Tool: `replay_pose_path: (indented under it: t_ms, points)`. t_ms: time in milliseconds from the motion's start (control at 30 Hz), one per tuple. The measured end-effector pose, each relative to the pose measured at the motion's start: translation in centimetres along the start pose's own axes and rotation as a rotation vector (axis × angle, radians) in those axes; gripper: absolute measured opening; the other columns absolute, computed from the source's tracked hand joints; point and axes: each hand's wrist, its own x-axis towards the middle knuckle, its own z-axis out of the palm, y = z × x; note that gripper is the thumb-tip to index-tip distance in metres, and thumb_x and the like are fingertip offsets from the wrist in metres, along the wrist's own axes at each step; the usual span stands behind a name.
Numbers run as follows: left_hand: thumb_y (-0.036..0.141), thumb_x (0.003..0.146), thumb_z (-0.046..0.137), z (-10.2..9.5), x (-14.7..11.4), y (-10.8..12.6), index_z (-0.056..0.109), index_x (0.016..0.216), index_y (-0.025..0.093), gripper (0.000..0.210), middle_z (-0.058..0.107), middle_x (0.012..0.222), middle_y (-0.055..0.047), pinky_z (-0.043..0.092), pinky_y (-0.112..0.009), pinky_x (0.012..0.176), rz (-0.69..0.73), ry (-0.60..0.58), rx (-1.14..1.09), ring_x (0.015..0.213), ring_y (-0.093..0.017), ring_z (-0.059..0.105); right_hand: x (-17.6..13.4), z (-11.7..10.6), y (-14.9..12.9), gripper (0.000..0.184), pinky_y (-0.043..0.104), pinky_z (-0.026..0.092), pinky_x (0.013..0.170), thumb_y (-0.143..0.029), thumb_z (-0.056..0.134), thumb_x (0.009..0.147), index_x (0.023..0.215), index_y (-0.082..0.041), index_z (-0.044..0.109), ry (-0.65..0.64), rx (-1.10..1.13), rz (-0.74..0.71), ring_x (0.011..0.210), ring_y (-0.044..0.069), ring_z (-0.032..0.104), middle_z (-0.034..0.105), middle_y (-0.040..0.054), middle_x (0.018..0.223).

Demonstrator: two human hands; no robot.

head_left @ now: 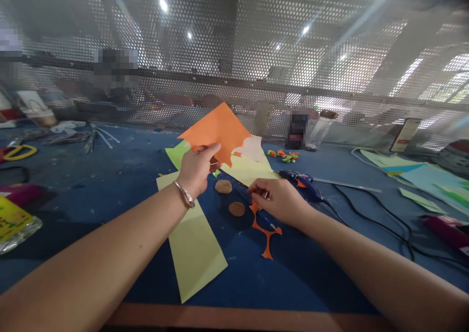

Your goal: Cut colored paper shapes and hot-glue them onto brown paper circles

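Observation:
My left hand (201, 168), with a silver bracelet at the wrist, grips a sheet of orange paper (222, 129) whose lower edge has rounded cut-outs. Under and behind it are green paper (176, 155) and a pale yellow sheet (244, 168). My right hand (276, 197) is closed low over the table, at the top end of an orange paper scrap (269, 244); its fingertips are partly hidden, so what they pinch is unclear. Two brown discs (237, 209) lie between the hands. A blue pen-like thing (266, 220) shows beneath the scrap.
A blue glue gun (306, 180) with a black cable lies right of centre beside a metal ruler (348, 184). Small orange and green paper pieces (284, 155) sit behind. Coloured sheets (425, 175) lie right, yellow-handled scissors (20, 152) left. A perforated metal screen (234, 68) backs the table.

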Motion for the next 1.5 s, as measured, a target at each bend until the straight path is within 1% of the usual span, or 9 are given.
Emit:
replay_pose_path:
  t_ms: [133, 267, 400, 500, 700, 800, 900, 1067, 1500]
  points:
    - [0.023, 0.076, 0.078, 0.1, -0.5, -0.2, 0.062, 0.064, 0.016, 0.022, 0.056, 0.061, 0.004, 0.041, -0.022, 0.052, 0.029, -0.018, 0.074, 0.053, -0.008, 0.054, -0.2, 0.2, -0.1, 0.011, 0.035, 0.05, 0.081, -0.021, 0.067, 0.086, 0.094, -0.019, 0.075, 0.039, -0.095, -0.18, 0.093, 0.023, 0.065, 0.073, 0.0067, 0.098]
    - [0.025, 0.078, 0.077, 0.3, -1.0, -0.6, 0.064, 0.067, 0.016, 0.02, 0.062, 0.07, 0.001, 0.044, -0.023, 0.059, 0.024, -0.129, 0.057, 0.059, -0.009, 0.056, -0.6, 0.5, -0.8, 0.026, 0.045, 0.048, 0.096, -0.039, 0.072, 0.088, 0.104, -0.018, 0.076, -0.017, -0.144, -0.278, 0.11, 0.029, 0.06, 0.067, 0.0125, 0.117]
    - [0.028, 0.077, 0.078, 0.5, -1.5, -0.8, 0.068, 0.076, 0.016, 0.016, 0.065, 0.08, -0.002, 0.051, -0.027, 0.068, 0.012, -0.233, 0.038, 0.068, -0.013, 0.061, -0.7, 0.9, -1.3, 0.027, 0.045, 0.05, 0.095, -0.036, 0.076, 0.085, 0.104, -0.017, 0.074, -0.101, -0.176, -0.267, 0.106, 0.029, 0.059, 0.068, 0.0132, 0.111]
    - [0.029, 0.078, 0.076, 0.7, -1.8, -0.9, 0.065, 0.073, 0.017, 0.017, 0.064, 0.079, -0.002, 0.053, -0.028, 0.068, 0.032, -0.272, 0.061, 0.069, -0.014, 0.06, -0.5, 0.8, -1.1, 0.022, 0.043, 0.051, 0.09, -0.031, 0.075, 0.084, 0.1, -0.017, 0.07, -0.067, -0.174, -0.316, 0.101, 0.027, 0.06, 0.069, 0.0112, 0.103]
    - [0.027, 0.087, 0.065, 1.1, -2.6, -1.2, 0.064, 0.073, 0.019, 0.017, 0.06, 0.071, 0.0, 0.05, -0.025, 0.061, -0.028, -0.363, 0.069, 0.063, -0.013, 0.058, -0.3, -0.8, -0.1, 0.024, 0.045, 0.049, 0.093, -0.03, 0.07, 0.09, 0.11, -0.019, 0.065, 0.309, -0.16, -0.473, 0.103, 0.027, 0.063, 0.069, 0.0112, 0.109]
    - [0.027, 0.088, 0.064, 1.2, -3.2, -1.0, 0.065, 0.072, 0.019, 0.018, 0.064, 0.071, -0.002, 0.048, -0.024, 0.056, -0.164, -0.431, 0.139, 0.06, -0.013, 0.058, -0.2, -1.4, 0.3, 0.028, 0.046, 0.049, 0.093, -0.034, 0.068, 0.093, 0.116, -0.018, 0.064, 0.384, -0.235, -0.486, 0.105, 0.029, 0.063, 0.068, 0.0127, 0.113]
    - [0.029, 0.086, 0.067, 1.1, -3.7, -0.7, 0.066, 0.07, 0.018, 0.019, 0.068, 0.073, -0.005, 0.049, -0.024, 0.056, -0.255, -0.521, 0.167, 0.062, -0.015, 0.063, -0.2, -1.6, 0.5, 0.028, 0.046, 0.049, 0.092, -0.032, 0.066, 0.094, 0.119, -0.019, 0.065, 0.373, -0.307, -0.473, 0.106, 0.03, 0.062, 0.068, 0.0131, 0.114]
    - [0.034, 0.084, 0.07, 1.0, -3.8, -0.8, 0.072, 0.073, 0.017, 0.02, 0.071, 0.077, -0.009, 0.054, -0.027, 0.065, -0.287, -0.639, 0.12, 0.069, -0.018, 0.069, -0.4, -1.7, 0.3, 0.028, 0.045, 0.048, 0.09, -0.025, 0.063, 0.093, 0.12, -0.018, 0.066, 0.334, -0.344, -0.457, 0.104, 0.029, 0.063, 0.068, 0.0135, 0.114]
    - [0.031, 0.087, 0.067, 1.0, -3.7, -0.7, 0.075, 0.081, 0.016, 0.018, 0.074, 0.08, -0.009, 0.057, -0.029, 0.069, -0.348, -0.641, 0.148, 0.072, -0.019, 0.071, -0.4, -1.9, 0.3, 0.024, 0.043, 0.048, 0.087, -0.023, 0.06, 0.095, 0.116, -0.016, 0.068, 0.306, -0.374, -0.478, 0.1, 0.028, 0.062, 0.07, 0.0129, 0.108]
